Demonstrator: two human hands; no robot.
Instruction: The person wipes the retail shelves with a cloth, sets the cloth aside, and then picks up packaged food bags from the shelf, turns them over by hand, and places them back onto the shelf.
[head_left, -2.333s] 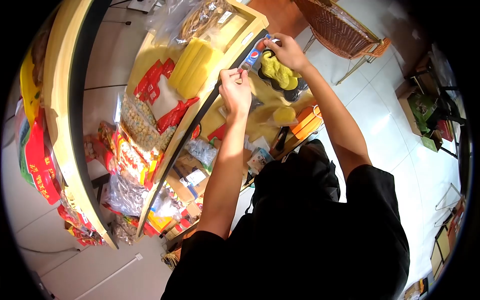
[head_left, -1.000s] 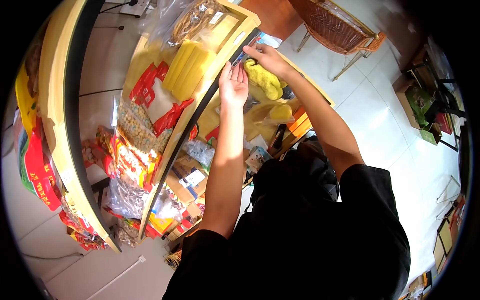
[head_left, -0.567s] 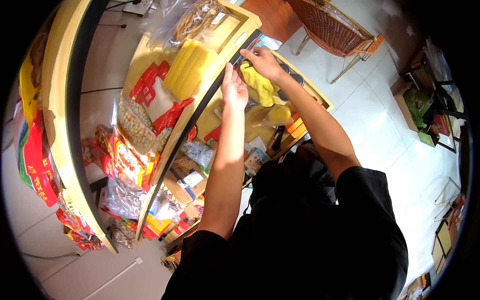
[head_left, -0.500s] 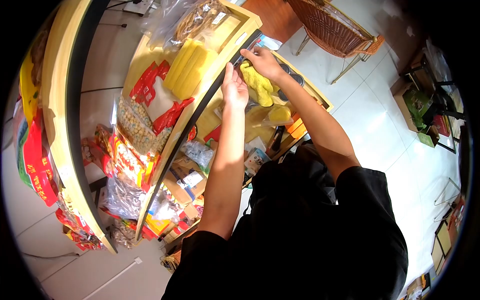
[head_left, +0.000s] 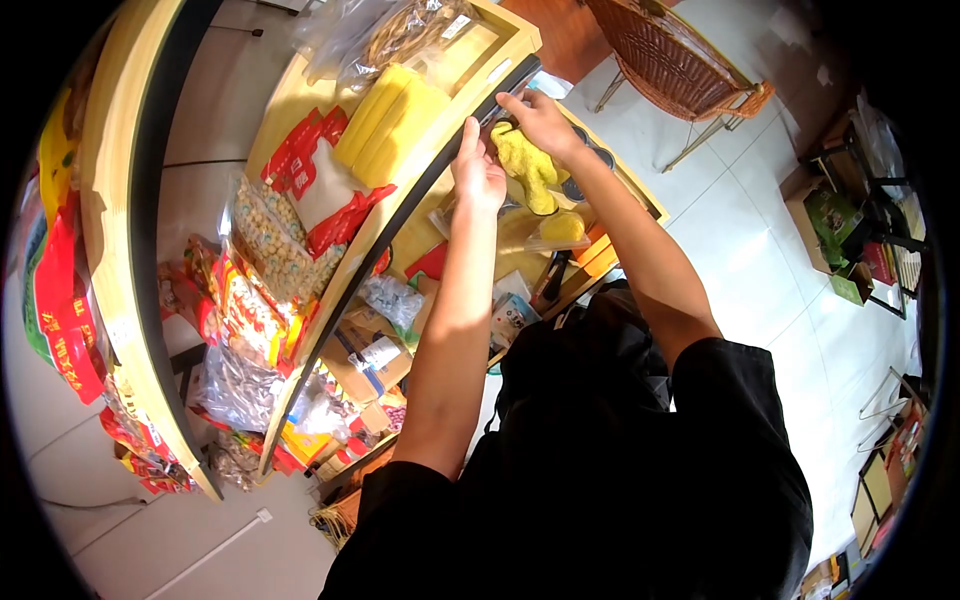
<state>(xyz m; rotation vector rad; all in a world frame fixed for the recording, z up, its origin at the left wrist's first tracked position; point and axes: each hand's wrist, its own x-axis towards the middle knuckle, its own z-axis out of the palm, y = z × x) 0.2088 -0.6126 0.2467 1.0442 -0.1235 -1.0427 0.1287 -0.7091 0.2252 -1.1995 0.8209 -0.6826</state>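
Observation:
My right hand (head_left: 540, 125) is closed at the black front edge (head_left: 430, 165) of the wooden shelf, with a crumpled yellow cloth (head_left: 528, 170) hanging beneath its palm and curled fingers. Just left of it, my left hand (head_left: 479, 172) is raised with the palm turned up. Its fingers reach the same black edge, extended and partly curled, and I see nothing held in them. Behind the edge, yellow packs (head_left: 390, 115) and a red and white bag (head_left: 325, 175) lie on the shelf.
A clear bag of small round pieces (head_left: 270, 235) and snack packets (head_left: 255, 310) fill the shelf's left part. Below are a cardboard box (head_left: 365, 355), a wrapped yellow item (head_left: 562, 228) and dark round containers (head_left: 598, 160). A wicker basket on legs (head_left: 670, 60) stands on the tiled floor.
Both hands and the yellow cloth have shifted slightly right in view. The shelf has also moved a little in view, and my hands remain at its black edge.

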